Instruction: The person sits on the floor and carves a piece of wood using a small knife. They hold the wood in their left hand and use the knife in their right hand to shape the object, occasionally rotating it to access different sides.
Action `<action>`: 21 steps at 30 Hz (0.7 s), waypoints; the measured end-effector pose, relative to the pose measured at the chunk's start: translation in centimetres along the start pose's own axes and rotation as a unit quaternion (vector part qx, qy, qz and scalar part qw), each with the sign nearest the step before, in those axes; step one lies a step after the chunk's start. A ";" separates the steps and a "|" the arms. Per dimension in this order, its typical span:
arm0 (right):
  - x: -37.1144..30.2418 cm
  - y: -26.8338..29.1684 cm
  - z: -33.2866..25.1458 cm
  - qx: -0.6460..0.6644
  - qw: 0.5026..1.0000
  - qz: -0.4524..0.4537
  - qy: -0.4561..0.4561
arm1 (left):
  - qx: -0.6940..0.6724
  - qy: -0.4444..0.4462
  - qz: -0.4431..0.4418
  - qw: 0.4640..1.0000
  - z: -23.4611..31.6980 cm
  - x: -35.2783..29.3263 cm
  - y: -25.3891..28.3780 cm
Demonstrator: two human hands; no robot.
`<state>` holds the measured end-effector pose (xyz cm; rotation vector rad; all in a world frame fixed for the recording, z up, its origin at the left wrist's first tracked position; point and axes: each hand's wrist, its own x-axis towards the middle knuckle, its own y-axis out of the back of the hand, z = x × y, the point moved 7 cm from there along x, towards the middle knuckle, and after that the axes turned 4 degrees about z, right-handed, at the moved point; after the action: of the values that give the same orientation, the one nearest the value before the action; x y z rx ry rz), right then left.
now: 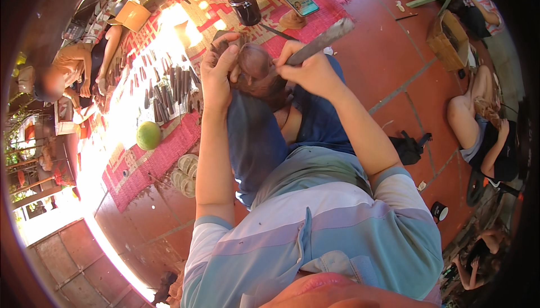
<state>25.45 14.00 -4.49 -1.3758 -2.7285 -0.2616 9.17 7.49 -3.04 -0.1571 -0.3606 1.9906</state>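
Note:
A dark brown carved figure with a smooth rounded head (254,62) rests at my lap, between my knees. My left hand (218,72) grips its left side, fingers curled round its far edge and the thumb raised. On the other side, my right hand (310,72) holds a flat grey blade-like tool (323,42), which points to the far right. The fingers of that hand lie close against the figure's right side. Its lower part is shadowed, so I cannot make out the detail there.
Many dark-handled tools (171,88) lie in sunlight on the red patterned mat (126,181), near a green round fruit (148,135). Beyond the figure are a black jar (243,5) and a phone (299,0). Sandals (184,177) lie left; a wooden box (448,41) and other people sit around.

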 end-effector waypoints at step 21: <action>-1.0 -0.2 -1.5 -0.040 0.998 -0.002 0.040 | 0.013 0.012 0.024 1.000 0.0 -0.3 0.0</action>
<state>25.85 12.81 -3.23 -1.3476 -2.6839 -0.4221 9.34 7.19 -3.05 -0.1745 -0.3169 2.0374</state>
